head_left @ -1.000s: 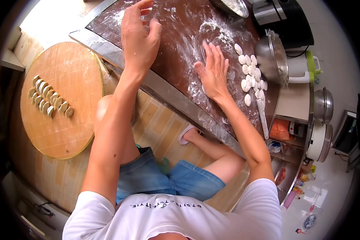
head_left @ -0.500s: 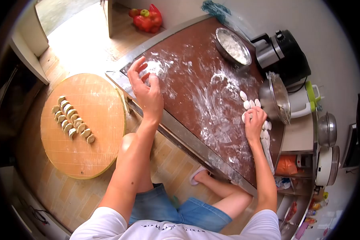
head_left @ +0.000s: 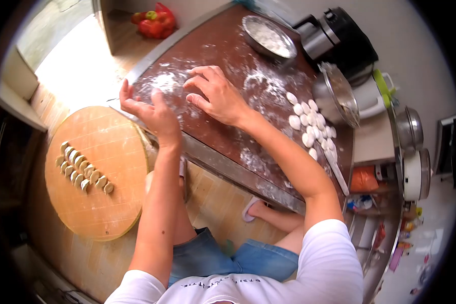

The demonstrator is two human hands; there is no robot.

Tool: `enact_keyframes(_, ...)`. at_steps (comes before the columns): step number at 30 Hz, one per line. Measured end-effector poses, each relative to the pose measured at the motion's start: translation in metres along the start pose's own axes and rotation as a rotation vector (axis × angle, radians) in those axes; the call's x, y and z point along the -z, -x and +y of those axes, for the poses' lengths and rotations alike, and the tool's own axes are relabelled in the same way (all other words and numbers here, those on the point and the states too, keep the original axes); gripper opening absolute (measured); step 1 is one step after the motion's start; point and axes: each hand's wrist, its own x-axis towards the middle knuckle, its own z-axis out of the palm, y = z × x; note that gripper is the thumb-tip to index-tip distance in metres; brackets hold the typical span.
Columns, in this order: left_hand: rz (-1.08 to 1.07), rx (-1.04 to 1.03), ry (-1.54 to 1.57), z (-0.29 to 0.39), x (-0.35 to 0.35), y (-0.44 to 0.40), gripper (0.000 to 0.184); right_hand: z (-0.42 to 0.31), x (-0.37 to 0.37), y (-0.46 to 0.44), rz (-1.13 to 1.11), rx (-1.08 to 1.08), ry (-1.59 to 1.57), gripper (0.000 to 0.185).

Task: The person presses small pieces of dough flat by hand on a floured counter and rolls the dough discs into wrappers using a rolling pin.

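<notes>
My left hand [head_left: 154, 117] is raised near the floured corner of the brown table [head_left: 223, 144], its fingers loosely bent and apart. Just to its right, my right hand [head_left: 219, 96] hovers over the table with fingers and thumb spread; I see nothing in either hand. Loose flour [head_left: 165, 82] lies on the tabletop by both hands. Farther right is a cluster of small, white, flattened dough pieces [head_left: 305, 119]. A long whitish strip, dough or a stick, I cannot tell which [head_left: 336, 173], lies beside them.
On the left, a round wooden board [head_left: 106, 213] bears rows of dumplings [head_left: 79, 164]. Along the table's back stand a bowl of flour [head_left: 269, 38], a black appliance [head_left: 342, 43] and a metal pot [head_left: 334, 96]. A red bag [head_left: 157, 23] sits beyond the table.
My right hand has left the dough pieces and swung left to beside my left hand, uncovering the cluster. The camera view has shifted slightly.
</notes>
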Motion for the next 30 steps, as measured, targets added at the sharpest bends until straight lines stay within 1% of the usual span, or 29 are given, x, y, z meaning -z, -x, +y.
enact_keyframes(2, -0.054, 0.058, 0.093, 0.001, -0.002, 0.003, 0.051, 0.018, 0.025, 0.041, 0.034, -0.12, 0.062, 0.028)
enact_keyframes(3, -0.107, 0.053, -0.005, 0.007, 0.0, 0.005, 0.049, 0.033, 0.039, 0.066, 0.049, -0.209, 0.134, 0.028)
enact_keyframes(6, -0.231, 0.051, 0.012, 0.006, -0.001, 0.009, 0.049, 0.065, 0.087, 0.148, 0.15, -0.408, 0.367, 0.029)
enact_keyframes(10, -0.389, 0.022, -0.015, 0.012, -0.002, 0.015, 0.05, 0.096, 0.147, 0.258, 0.26, -0.621, 0.579, 0.03)
enact_keyframes(12, -0.474, 0.008, 0.007, 0.018, -0.003, 0.023, 0.05, 0.114, 0.169, 0.319, 0.298, -0.782, 0.618, 0.031)
enact_keyframes(13, -0.509, -0.027, 0.009, 0.021, -0.005, 0.03, 0.051, 0.106, 0.179, 0.337, 0.263, -0.839, 0.591, 0.032)
enact_keyframes(15, -0.679, -0.177, -0.052, 0.035, -0.013, 0.052, 0.048, 0.09, 0.194, 0.377, 0.211, -0.91, 0.518, 0.035)
enact_keyframes(16, -0.761, -0.255, -0.083, 0.048, -0.021, 0.066, 0.047, 0.077, 0.196, 0.39, 0.165, -0.883, 0.524, 0.036)
enact_keyframes(18, -1.06, -0.617, -0.066, 0.08, -0.045, 0.105, 0.042, 0.053, 0.204, 0.413, 0.067, -0.817, 0.539, 0.037)
enact_keyframes(19, -1.23, -0.693, -0.076, 0.094, -0.059, 0.129, 0.041, 0.05, 0.204, 0.421, 0.114, -0.787, 0.518, 0.037)
enact_keyframes(20, -1.397, -0.772, -0.088, 0.106, -0.076, 0.154, 0.039, 0.051, 0.207, 0.428, 0.109, -0.805, 0.491, 0.036)
enact_keyframes(22, -1.452, -0.931, -0.103, 0.108, -0.113, 0.203, 0.041, 0.051, 0.213, 0.438, 0.1, -0.838, 0.421, 0.035)
enact_keyframes(23, -1.423, -0.957, -0.081, 0.1, -0.133, 0.227, 0.042, 0.04, 0.217, 0.433, 0.204, -0.964, 0.326, 0.032)
enact_keyframes(24, -1.394, -0.983, -0.06, 0.092, -0.152, 0.249, 0.043, 0.044, 0.218, 0.446, 0.39, -0.855, 0.401, 0.031)
enact_keyframes(26, -1.414, -1.097, -0.052, 0.085, -0.177, 0.288, 0.042, 0.019, 0.24, 0.443, 0.697, -1.207, -0.157, 0.033)
enact_keyframes(27, -1.419, -1.164, -0.04, 0.083, -0.189, 0.301, 0.042, 0.013, 0.245, 0.438, 0.849, -1.142, -0.285, 0.035)
enact_keyframes(28, -1.478, -1.165, -0.134, 0.083, -0.2, 0.31, 0.041, 0.007, 0.247, 0.432, 0.998, -1.073, -0.413, 0.037)
enact_keyframes(29, -1.534, -1.164, -0.231, 0.083, -0.209, 0.316, 0.04, 0.003, 0.249, 0.426, 1.047, -1.056, -0.459, 0.038)
enact_keyframes(30, -1.588, -1.158, -0.33, 0.08, -0.219, 0.32, 0.039, 0.003, 0.248, 0.424, 1.04, -1.019, -0.47, 0.038)
